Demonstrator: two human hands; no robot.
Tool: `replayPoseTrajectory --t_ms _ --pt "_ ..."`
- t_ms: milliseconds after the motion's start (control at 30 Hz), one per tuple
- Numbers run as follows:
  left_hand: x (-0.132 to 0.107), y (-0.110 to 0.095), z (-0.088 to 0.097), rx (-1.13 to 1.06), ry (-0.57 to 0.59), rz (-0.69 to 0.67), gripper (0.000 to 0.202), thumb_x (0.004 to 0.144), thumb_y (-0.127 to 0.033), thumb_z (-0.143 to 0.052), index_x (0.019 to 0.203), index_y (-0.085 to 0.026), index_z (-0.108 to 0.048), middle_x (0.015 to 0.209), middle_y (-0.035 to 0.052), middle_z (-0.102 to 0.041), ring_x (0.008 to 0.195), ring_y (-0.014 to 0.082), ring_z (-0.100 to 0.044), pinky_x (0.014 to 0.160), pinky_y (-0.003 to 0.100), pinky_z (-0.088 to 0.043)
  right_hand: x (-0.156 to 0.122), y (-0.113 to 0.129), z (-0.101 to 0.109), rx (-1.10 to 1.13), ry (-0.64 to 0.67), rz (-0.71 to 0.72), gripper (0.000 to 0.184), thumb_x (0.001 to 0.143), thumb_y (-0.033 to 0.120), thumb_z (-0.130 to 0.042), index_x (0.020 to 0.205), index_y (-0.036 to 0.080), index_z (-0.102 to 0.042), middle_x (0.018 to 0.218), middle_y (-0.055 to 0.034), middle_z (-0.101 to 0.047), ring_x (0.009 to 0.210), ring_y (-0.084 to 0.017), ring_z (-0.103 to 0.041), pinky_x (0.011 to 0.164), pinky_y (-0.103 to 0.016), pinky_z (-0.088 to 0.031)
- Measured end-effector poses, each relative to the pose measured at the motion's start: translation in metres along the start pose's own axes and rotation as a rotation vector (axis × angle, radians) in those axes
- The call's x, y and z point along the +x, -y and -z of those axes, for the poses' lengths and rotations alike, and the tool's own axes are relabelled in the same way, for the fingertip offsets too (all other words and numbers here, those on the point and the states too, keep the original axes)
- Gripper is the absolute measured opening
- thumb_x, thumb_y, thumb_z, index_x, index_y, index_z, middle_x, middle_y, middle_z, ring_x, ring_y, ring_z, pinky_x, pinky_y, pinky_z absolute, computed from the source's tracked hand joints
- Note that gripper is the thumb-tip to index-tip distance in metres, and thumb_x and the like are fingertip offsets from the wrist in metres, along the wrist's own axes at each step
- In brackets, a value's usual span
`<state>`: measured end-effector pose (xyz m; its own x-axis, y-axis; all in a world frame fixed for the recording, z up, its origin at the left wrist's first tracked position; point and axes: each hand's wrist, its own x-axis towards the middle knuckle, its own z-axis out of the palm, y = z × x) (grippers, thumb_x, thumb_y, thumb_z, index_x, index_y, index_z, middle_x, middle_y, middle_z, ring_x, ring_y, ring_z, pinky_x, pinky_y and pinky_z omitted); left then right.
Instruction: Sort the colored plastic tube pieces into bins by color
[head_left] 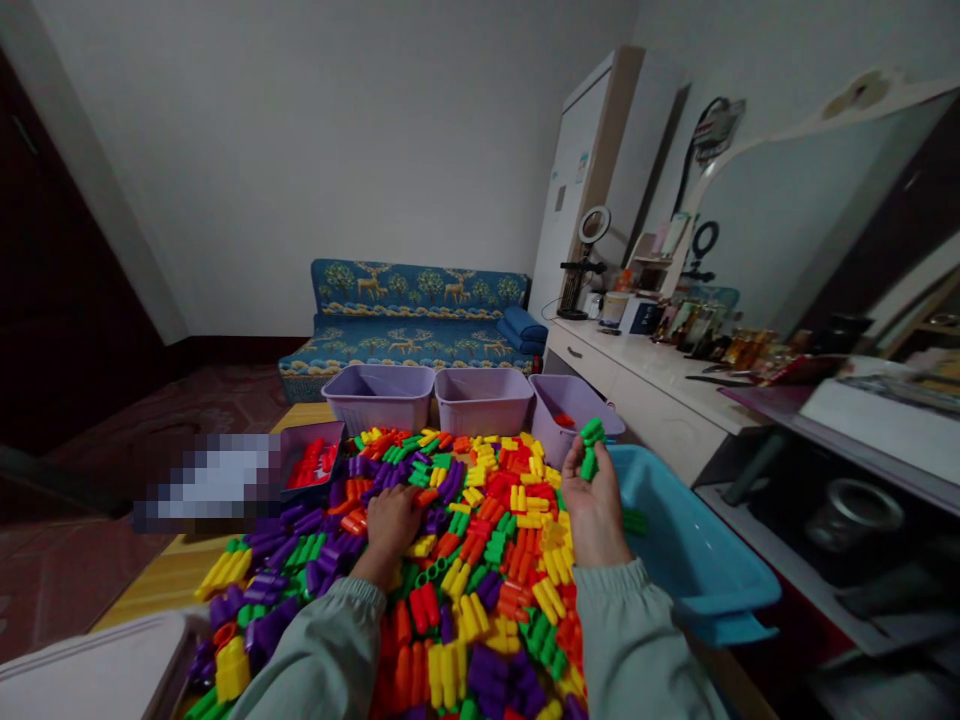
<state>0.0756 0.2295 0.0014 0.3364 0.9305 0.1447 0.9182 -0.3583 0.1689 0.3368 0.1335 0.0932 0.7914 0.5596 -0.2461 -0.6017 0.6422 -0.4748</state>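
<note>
My right hand (591,508) is raised at the right edge of the block pile, with its fingers closed on green toy building blocks (591,450). These look like ribbed tube-shaped pieces joined together. My left hand (392,520) reaches palm-down into the middle of the pile, beside an orange block (426,498) and purple blocks. Its fingertips are hidden, so I cannot see whether it grips anything. Red, yellow, green, orange and purple blocks (472,615) lie heaped across the wooden table (142,580).
Behind the pile stand three lilac bins (379,405); the rightmost bin (574,440) contains red pieces. A blue tub (697,550) at the right holds a green piece. At the left are a dark box (289,487) with red pieces and a pale lid (97,665). A dressing table (637,385) stands beyond.
</note>
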Motion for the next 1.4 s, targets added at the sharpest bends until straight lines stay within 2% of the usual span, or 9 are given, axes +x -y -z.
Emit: replayPoseTrajectory --t_ms 167,300,467,600,767,933,1033,1200,1400 --pt "0.001 0.001 0.000 0.000 0.006 -0.003 0.031 0.088 -0.036 -0.047 0.111 -0.029 -0.065 0.108 0.0050 -0.068 0.102 0.0237 -0.060 0.082 0.033 -0.042 0.020 0.015 0.006 0.050 -0.094 0.022 0.008 0.080 0.018 -0.055 0.074 0.023 -0.053 0.064 0.0084 -0.060 0.061 -0.003 -0.061 0.060 -0.012 -0.054" --pt "-0.001 -0.001 0.002 0.004 0.027 0.017 0.031 0.087 -0.033 -0.049 0.114 -0.028 -0.064 0.109 0.0055 -0.067 0.102 0.0228 -0.059 0.083 0.032 -0.041 0.021 0.021 0.008 0.080 -0.156 -0.040 0.025 0.088 0.038 -0.037 0.073 0.024 -0.049 0.068 0.0017 -0.058 0.074 -0.009 -0.064 0.067 -0.025 -0.060" --pt "-0.002 -0.002 0.003 -0.017 0.043 0.031 0.031 0.089 -0.034 -0.046 0.113 -0.029 -0.064 0.109 0.0055 -0.066 0.105 0.0226 -0.057 0.086 0.033 -0.039 0.014 0.019 0.009 -0.011 -0.055 -0.117 0.044 0.087 0.051 -0.019 0.086 0.023 -0.052 0.087 -0.0077 -0.060 0.092 -0.015 -0.064 0.072 -0.034 -0.060" --pt "-0.001 -0.002 0.001 -0.022 0.035 0.048 0.031 0.089 -0.036 -0.047 0.113 -0.028 -0.064 0.109 0.0061 -0.066 0.106 0.0231 -0.056 0.087 0.034 -0.038 -0.002 0.002 0.003 -0.024 0.051 -0.081 0.041 0.087 0.050 -0.026 0.091 0.021 -0.055 0.100 -0.0090 -0.062 0.099 -0.013 -0.063 0.080 -0.032 -0.057" --pt "-0.001 -0.001 -0.001 -0.045 0.005 0.041 0.029 0.088 -0.036 -0.049 0.109 -0.027 -0.066 0.107 0.0066 -0.066 0.103 0.0230 -0.057 0.085 0.034 -0.039 -0.074 -0.033 0.002 -0.555 0.517 -0.106 0.034 0.075 0.043 -0.061 0.102 0.022 -0.061 0.108 -0.0066 -0.066 0.101 -0.019 -0.062 0.091 -0.040 -0.049" --pt "0.000 0.004 -0.002 -0.087 0.012 0.008 0.028 0.086 -0.033 -0.051 0.109 -0.027 -0.066 0.106 0.0055 -0.067 0.103 0.0225 -0.058 0.086 0.034 -0.039 -0.157 -0.044 0.041 -1.366 1.469 0.019 0.030 0.072 0.039 -0.070 0.101 0.035 -0.069 0.116 -0.0026 -0.065 0.117 -0.025 -0.051 0.110 -0.047 -0.027" --pt "0.002 0.008 -0.003 -0.140 0.031 0.001 0.030 0.084 -0.031 -0.054 0.111 -0.027 -0.066 0.109 0.0058 -0.068 0.105 0.0241 -0.058 0.088 0.035 -0.040 -0.171 -0.048 0.075 -1.541 1.797 0.107 0.049 0.067 0.045 -0.073 0.114 0.042 -0.062 0.127 0.0002 -0.059 0.129 -0.028 -0.039 0.114 -0.052 -0.008" --pt "0.006 0.012 -0.002 -0.210 0.075 -0.010 0.036 0.079 -0.034 -0.059 0.115 -0.027 -0.065 0.113 0.0052 -0.068 0.107 0.0249 -0.059 0.091 0.034 -0.041 -0.163 -0.056 0.100 -1.666 1.966 0.295 0.053 0.073 0.051 -0.064 0.123 0.037 -0.056 0.147 -0.0012 -0.037 0.140 -0.032 -0.017 0.112 -0.060 0.001" --pt "0.003 0.021 0.003 -0.305 0.104 -0.047 0.044 0.079 -0.036 -0.061 0.122 -0.026 -0.060 0.120 0.0035 -0.066 0.110 0.0220 -0.060 0.093 0.029 -0.043 -0.144 -0.069 0.078 -1.816 1.726 0.457 0.049 0.082 0.045 -0.057 0.129 0.038 -0.050 0.150 0.0004 -0.032 0.142 -0.027 -0.013 0.113 -0.057 -0.002"
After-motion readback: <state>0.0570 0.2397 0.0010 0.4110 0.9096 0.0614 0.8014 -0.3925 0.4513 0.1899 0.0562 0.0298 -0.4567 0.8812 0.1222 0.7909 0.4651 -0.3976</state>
